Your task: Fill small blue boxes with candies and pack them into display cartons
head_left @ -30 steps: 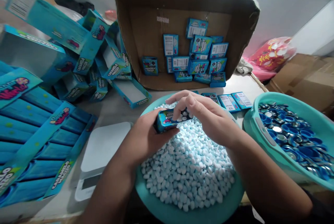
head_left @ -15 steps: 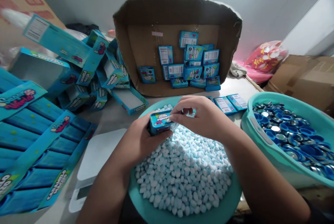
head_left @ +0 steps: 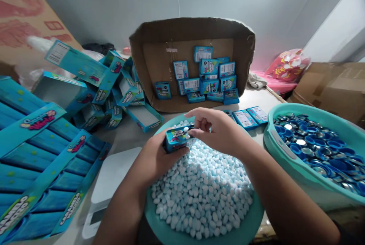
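Observation:
My left hand [head_left: 155,155] is wrapped round a small blue candy tin [head_left: 175,140] with "Caramelo Macizo" printed on its side, holding it over the near basin. At the tin's right end is my right hand [head_left: 221,132], its fingers curled and thumb pressed in, with small white candies at the fingertips. A couple of white candies [head_left: 186,132] show against the tin's upper edge. Beneath both hands, a turquoise basin [head_left: 256,224] holds a heap of pale blue and white candies [head_left: 202,191]. The inside of the tin is mostly hidden.
Behind the basin, a cardboard box [head_left: 154,51] on its side holds several blue tins. More tins [head_left: 245,118] lie right of it. A second basin [head_left: 275,144] contains blue and silver lids. At left are blue display boxes [head_left: 82,66], a filled one [head_left: 37,169] and a white scale [head_left: 115,172].
The camera view has shifted slightly, so everything sits lower. My right fingers have drawn a little away from the tin's face, and more white candies show at its edge.

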`<control>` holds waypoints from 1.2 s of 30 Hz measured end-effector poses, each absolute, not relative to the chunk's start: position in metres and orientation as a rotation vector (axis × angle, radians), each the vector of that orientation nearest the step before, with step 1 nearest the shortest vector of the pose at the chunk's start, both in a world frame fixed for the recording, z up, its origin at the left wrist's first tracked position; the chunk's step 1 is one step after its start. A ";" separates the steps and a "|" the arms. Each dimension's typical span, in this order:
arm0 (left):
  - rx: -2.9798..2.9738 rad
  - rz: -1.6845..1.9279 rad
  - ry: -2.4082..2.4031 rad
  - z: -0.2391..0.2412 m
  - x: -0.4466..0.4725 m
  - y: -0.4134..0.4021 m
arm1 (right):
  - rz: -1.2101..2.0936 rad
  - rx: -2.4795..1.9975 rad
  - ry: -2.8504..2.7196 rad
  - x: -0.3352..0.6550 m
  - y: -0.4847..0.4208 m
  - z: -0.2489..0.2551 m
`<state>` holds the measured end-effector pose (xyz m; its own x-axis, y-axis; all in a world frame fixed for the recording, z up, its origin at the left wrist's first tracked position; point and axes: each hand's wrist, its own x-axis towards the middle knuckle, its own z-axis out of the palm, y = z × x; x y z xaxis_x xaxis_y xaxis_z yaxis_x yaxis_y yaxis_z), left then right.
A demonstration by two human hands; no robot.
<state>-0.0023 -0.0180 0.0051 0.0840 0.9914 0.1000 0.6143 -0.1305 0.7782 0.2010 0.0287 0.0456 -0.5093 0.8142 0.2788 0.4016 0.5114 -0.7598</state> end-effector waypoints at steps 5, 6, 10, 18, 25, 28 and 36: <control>1.794 0.868 1.576 0.006 -0.002 -0.017 | 0.898 -1.039 -1.992 0.198 0.030 0.043; 1.789 0.870 1.572 0.005 -0.002 -0.017 | 0.902 -1.048 -1.960 0.196 0.029 0.044; 1.816 0.867 1.576 0.005 -0.002 -0.018 | 0.894 -1.024 -1.879 0.189 0.023 0.046; 1.849 0.871 1.588 0.005 -0.001 -0.019 | 0.696 -0.883 -2.091 0.191 0.025 0.039; 1.806 0.859 1.584 0.004 -0.002 -0.019 | 0.746 -1.099 -2.029 0.193 0.027 0.042; 1.809 0.875 1.551 0.004 -0.002 -0.019 | 0.780 -1.090 -1.990 0.195 0.029 0.042; 1.680 1.299 1.659 0.006 0.003 -0.022 | 0.963 -1.141 -1.711 0.194 0.043 0.019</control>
<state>0.0032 -0.0221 0.0063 -0.1628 0.9381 0.3056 0.5215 -0.1811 0.8338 0.1940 0.0429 0.0194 -0.2297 0.9467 0.2259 0.2979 0.2893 -0.9097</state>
